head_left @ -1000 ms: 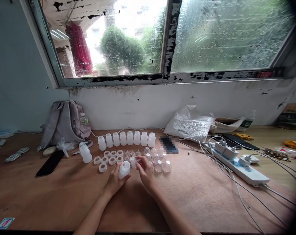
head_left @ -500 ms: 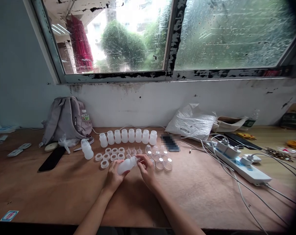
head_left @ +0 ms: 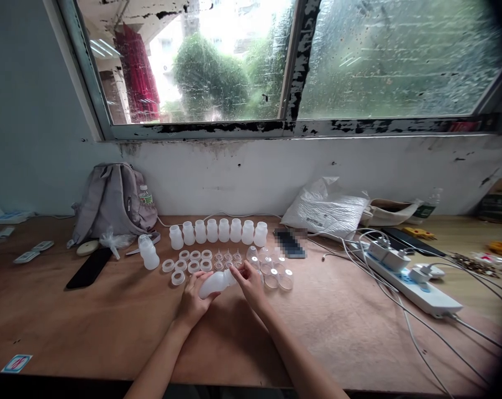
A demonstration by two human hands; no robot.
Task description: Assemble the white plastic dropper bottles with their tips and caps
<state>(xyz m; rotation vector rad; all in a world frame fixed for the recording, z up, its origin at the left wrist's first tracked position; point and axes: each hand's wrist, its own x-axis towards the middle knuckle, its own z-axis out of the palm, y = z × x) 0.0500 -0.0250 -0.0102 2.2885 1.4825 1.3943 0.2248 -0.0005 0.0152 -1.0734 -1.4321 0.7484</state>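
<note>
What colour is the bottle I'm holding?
The bottle is translucent white, seen in the head view.

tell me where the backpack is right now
In the head view the backpack leans against the wall at the table's far left, just left of the lone bottle, with a black phone lying in front.

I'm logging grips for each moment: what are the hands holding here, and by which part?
The left hand grips a small white bottle by its base end, tilted sideways. The right hand pinches at its neck end; any cap there is too small to tell.
</note>
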